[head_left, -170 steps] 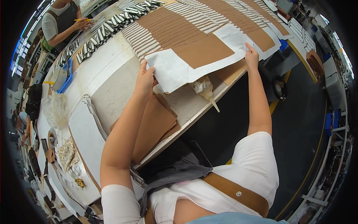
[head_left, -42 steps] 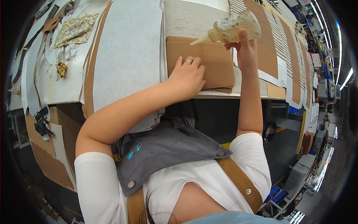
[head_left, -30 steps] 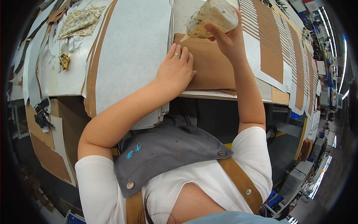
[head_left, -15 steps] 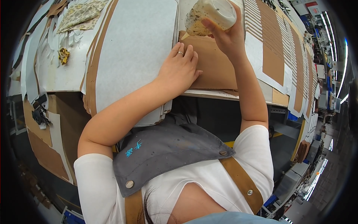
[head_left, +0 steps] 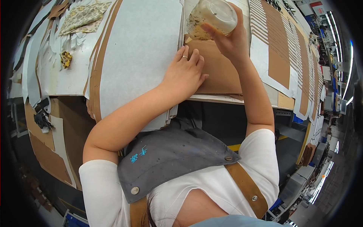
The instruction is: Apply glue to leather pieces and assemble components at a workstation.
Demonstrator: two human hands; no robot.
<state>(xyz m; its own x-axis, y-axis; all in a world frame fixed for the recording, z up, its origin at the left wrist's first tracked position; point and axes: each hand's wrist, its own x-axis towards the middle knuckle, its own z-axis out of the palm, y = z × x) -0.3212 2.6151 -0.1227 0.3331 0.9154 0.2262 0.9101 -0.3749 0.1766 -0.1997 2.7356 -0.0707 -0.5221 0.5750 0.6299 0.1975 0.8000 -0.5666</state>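
In my right hand (head_left: 233, 43) is a clear squeeze bottle (head_left: 206, 17), tipped over with its base up and its inside stained brown. Its pale nozzle points down at the far left corner of a brown sheet (head_left: 223, 72); whether the tip touches cannot be made out. My left hand (head_left: 186, 72) lies flat near that sheet's left edge, fingers stretched out and holding nothing. A ring is on one finger. Just left of the brown sheet, a stack of large white sheets (head_left: 136, 45) reaches past the table's front edge.
Rows of brown and white strips (head_left: 280, 56) lie on the table to the right. On the left are a patterned cloth (head_left: 83, 18), a yellow-black crumpled scrap (head_left: 66, 59) and long pale strips (head_left: 37, 72). An open brown box (head_left: 68, 140) stands below the table's left side.
The bottle has tilted further, turning its base more toward me, and its nozzle stays by the far left corner. My left hand rests much as before; the whole view has shifted slightly.
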